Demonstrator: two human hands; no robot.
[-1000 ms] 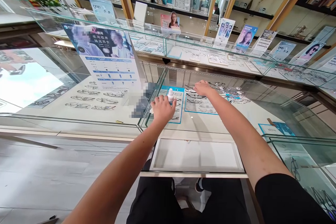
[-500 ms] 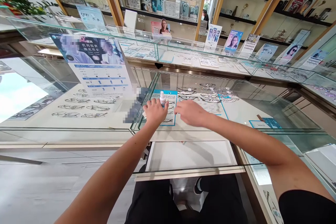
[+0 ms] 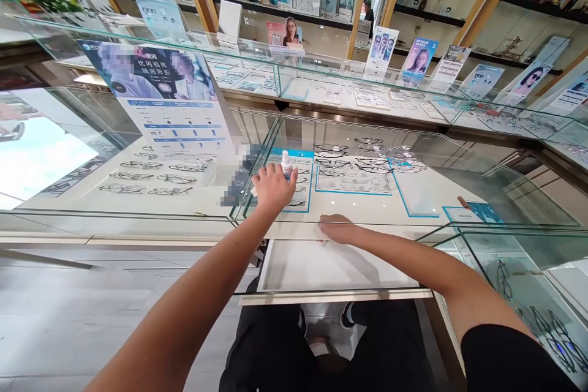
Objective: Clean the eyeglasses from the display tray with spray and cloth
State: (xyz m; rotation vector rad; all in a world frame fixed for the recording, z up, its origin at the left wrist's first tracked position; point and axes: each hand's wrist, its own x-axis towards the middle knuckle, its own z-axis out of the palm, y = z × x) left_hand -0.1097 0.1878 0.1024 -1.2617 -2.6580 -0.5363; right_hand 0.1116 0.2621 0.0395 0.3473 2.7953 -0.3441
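Over the case (image 3: 362,213) of eyeglasses (image 3: 379,165), left hand (image 3: 273,188) wide around bottle (image 3: 286,165), right hand (image 3: 337,228) unclear.

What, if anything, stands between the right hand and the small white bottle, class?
The left hand partly does: its thumb lies by the white bottle, on the side toward the right hand. Whether the front edge of the glass counter also comes between, I cannot tell.
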